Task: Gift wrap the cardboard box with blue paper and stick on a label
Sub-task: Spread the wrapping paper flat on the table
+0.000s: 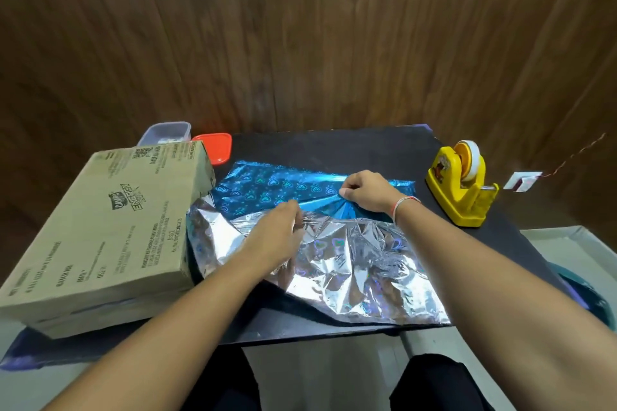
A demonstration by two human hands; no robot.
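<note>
A flat printed cardboard box lies at the left of the dark table. Beside it, mid-table, lies the shiny blue wrapping paper, partly turned over so its crumpled silver back faces up near me. My left hand pinches the silver side at the fold. My right hand grips the bunched blue paper just right of it. Both hands sit close together over the sheet, right of the box.
A yellow tape dispenser stands at the table's right side. Behind the box are a clear plastic tub and an orange lid. A small white card lies off the right edge. A wooden wall rises behind.
</note>
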